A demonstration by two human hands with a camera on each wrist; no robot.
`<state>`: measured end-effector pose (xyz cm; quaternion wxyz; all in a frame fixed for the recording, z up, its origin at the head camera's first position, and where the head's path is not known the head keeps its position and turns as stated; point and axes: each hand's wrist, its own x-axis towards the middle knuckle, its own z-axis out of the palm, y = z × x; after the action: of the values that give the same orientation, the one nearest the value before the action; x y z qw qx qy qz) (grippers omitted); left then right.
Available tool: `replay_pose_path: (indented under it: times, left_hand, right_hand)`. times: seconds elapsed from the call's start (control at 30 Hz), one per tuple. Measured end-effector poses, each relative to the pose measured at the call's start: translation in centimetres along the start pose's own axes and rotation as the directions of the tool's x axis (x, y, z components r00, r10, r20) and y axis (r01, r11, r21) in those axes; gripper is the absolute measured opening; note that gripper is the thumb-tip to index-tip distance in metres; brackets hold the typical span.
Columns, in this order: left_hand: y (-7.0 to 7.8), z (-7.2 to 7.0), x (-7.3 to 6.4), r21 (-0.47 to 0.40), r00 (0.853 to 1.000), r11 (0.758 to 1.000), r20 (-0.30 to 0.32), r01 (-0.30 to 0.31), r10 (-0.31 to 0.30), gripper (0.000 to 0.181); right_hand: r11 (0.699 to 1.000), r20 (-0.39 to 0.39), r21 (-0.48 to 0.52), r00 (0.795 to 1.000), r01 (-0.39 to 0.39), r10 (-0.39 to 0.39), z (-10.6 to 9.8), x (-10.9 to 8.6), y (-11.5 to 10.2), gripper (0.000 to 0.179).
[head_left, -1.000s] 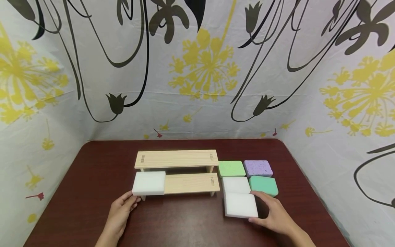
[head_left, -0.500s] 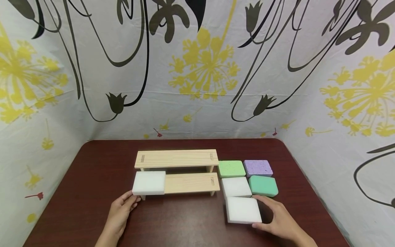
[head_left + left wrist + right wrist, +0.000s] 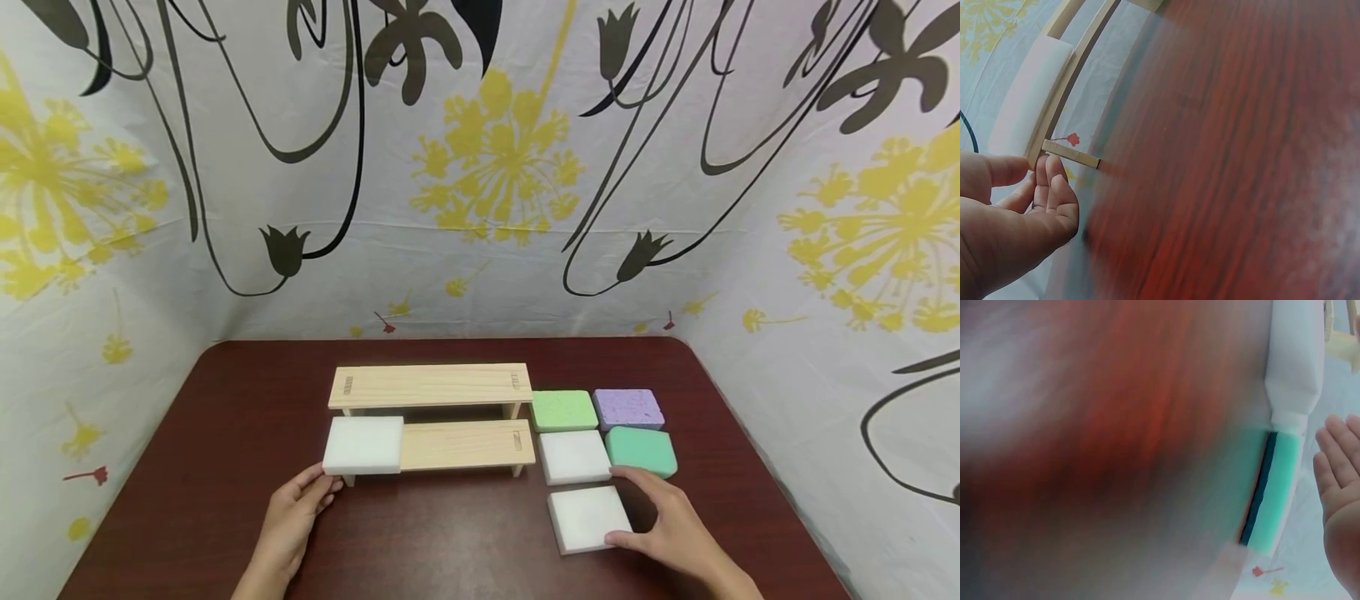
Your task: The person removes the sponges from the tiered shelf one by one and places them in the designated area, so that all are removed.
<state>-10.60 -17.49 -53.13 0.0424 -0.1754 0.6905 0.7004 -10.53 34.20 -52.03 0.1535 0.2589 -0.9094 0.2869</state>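
Note:
My left hand point(image 3: 296, 508) pinches the near left corner of the low wooden shelf point(image 3: 465, 446), beside a white sponge block point(image 3: 363, 444) lying on that end. In the left wrist view the thumb is at the board's edge, by the shelf's leg point(image 3: 1071, 154). My right hand point(image 3: 671, 525) is at a white block point(image 3: 585, 520) on the table, its thumb overlapping the right edge and its fingers extended near a second white block point(image 3: 573, 457) behind. The right wrist view shows the fingers of this hand straight, nothing held between them.
A taller wooden shelf point(image 3: 427, 385) stands behind the low one. To the right lie a light green sponge point(image 3: 562, 410), a purple sponge point(image 3: 627, 408) and a teal sponge point(image 3: 641, 451). Patterned cloth point(image 3: 480, 283) surrounds the dark red table point(image 3: 262, 408).
The front white block has come toward me, away from the white block behind, and turned slightly. My right fingers have loosened from it. The left hand stays at the shelf corner.

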Motion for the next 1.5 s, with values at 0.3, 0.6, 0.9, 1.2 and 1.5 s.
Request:
replay_pose_path:
  times: [0.3, 0.6, 0.9, 1.2, 1.5]
  left_hand:
    - [0.0, 0.0, 0.0, 0.001, 1.000, 1.000, 0.005, 0.000, 0.000, 0.043]
    - [0.1, 0.0, 0.2, -0.002, 1.000, 1.000, 0.011, 0.003, -0.003, 0.043]
    - [0.0, 0.0, 0.2, -0.014, 1.000, 1.000, 0.008, 0.003, -0.002, 0.044]
    - [0.0, 0.0, 0.0, -0.021, 1.000, 1.000, 0.004, 0.001, -0.001, 0.043]
    - [0.0, 0.0, -0.1, -0.027, 1.000, 1.000, 0.004, -0.009, 0.009, 0.044]
  right_hand:
    - [0.999, -0.032, 0.019, 0.998, 0.051, -0.050, 1.2, 2.3, -1.0, 0.080]
    - [0.997, -0.005, 0.054, 0.998, 0.056, -0.056, 2.6, 5.6, -3.2, 0.071]
    - [0.991, 0.018, 0.128, 0.999, 0.028, -0.031, 4.7, 8.8, -5.6, 0.071]
    - [0.980, -0.016, 0.191, 0.998, 0.062, -0.060, 6.5, 10.9, -7.3, 0.064]
    - [0.973, 0.030, 0.232, 1.000, -0.003, -0.004, 7.8, 12.0, -8.6, 0.066]
